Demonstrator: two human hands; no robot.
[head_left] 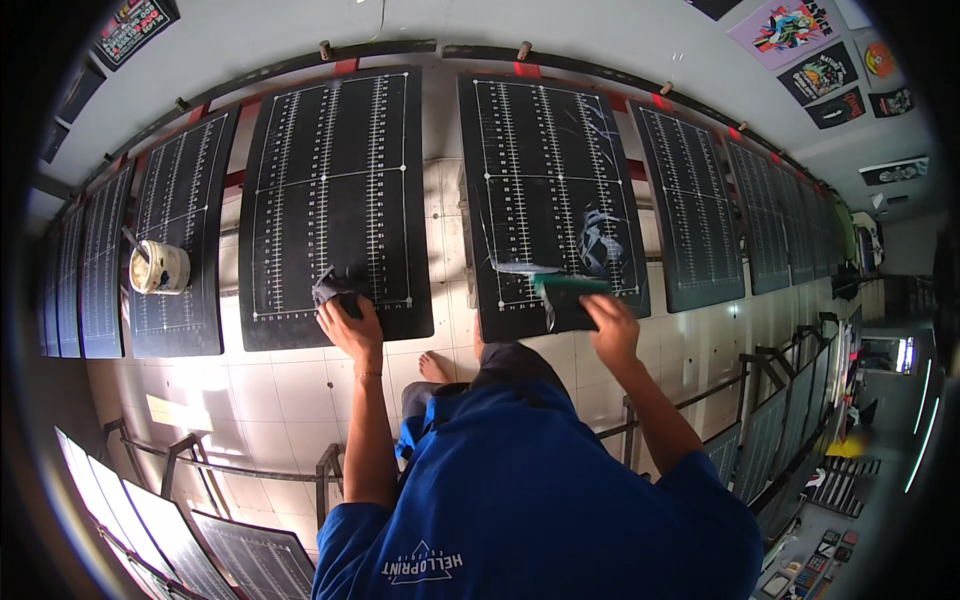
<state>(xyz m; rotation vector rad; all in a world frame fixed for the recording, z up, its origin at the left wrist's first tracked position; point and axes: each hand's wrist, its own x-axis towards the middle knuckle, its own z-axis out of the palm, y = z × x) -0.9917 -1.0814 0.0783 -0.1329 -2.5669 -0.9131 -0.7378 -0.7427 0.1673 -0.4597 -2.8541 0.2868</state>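
Observation:
My left hand [350, 328] presses a crumpled dark grey cloth [338, 287] onto the lower part of a black platen [290, 220] marked with white grid lines. To the right, my right hand [612, 328] grips a squeegee [568, 305] with a green edge and a dark, shiny body. It lies over the lower part of a second black platen [520, 220]. Beside the squeegee's left end runs a whitish streak [525, 268], and a pale smeared patch [600, 240] lies just above it. My fingertips are partly hidden behind the cloth and the squeegee.
A tub [160, 268] with a handle sticking out stands on the platen to the left [180, 310]. More gridded platens [690, 200] line the rail on both sides. Behind me, a metal rack [325, 480] carries another row. Tiled floor [400, 370] shows between them.

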